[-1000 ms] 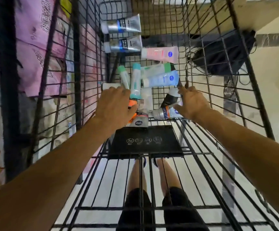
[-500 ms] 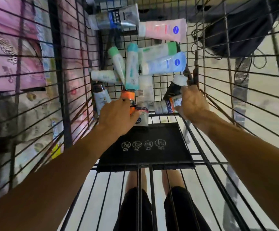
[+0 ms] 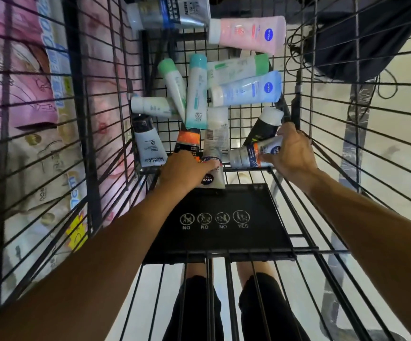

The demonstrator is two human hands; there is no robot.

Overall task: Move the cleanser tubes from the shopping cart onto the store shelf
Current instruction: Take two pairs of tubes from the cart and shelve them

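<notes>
Two tubes are held at the near end of the cart (image 3: 347, 134). The left hand (image 3: 187, 173) is curled over a white tube (image 3: 211, 178) with a dark round logo, fingers wrapped across its upper body while the crimped end sticks out below the palm. The right hand (image 3: 290, 153) is closed round a silver tube (image 3: 246, 155) with an orange band, pinched near its crimped end, the cap end pointing away to the left of the grip.

The tubes are judged light, soft-walled and smooth, so some slip is likely if they are squeezed only at the flat crimp. The firmer shoulder by the cap, or the full mid-body, would be the safer hold. A hard squeeze is better avoided, since the walls will dent.

Beyond both grips the other tubes (image 3: 246, 92) lie loose and overlapping on the wire floor; a black tube (image 3: 263, 126) leans just past the right fingers. Both forearms are stretched forward and down into the cart, wrists bent slightly inward, backs of the hands up. The shelf is not clearly seen.
</notes>
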